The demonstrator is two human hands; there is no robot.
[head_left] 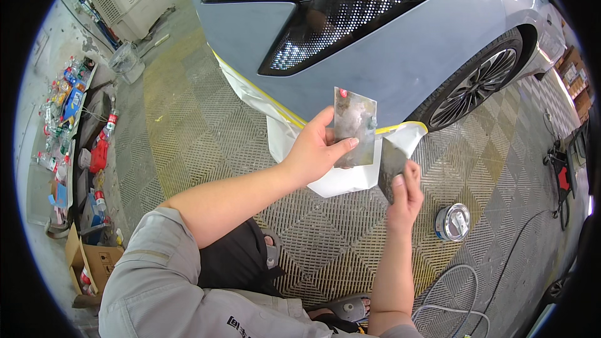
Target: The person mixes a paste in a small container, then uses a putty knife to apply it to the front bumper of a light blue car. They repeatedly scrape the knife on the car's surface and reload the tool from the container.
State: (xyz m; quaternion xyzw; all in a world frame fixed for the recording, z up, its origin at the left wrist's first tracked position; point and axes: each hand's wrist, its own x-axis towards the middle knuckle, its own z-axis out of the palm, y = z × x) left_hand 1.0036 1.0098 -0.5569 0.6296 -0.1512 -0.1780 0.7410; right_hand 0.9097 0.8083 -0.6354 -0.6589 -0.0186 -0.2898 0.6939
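Observation:
Pinched between the thumb and fingers of my left hand (316,150) is a flat rectangular metal spreader plate (355,122), smeared grey and white, with a red spot at its upper corner. My right hand (405,197) grips a second, darker spreader plate (391,166), tilted and seen at an angle, just right of the first. The two plates are close together; whether their edges touch I cannot tell. Behind them is the grey-blue car bumper (363,81), its lower edge lined with yellow tape (285,111) and white masking sheet (341,184).
An open round tin (452,222) stands on the grated floor right of my right hand. Hoses (460,269) lie near the lower right. The car wheel (479,81) is at the right. Bottles (62,112), a cardboard box (94,263) and a clear bucket (127,62) line the left side.

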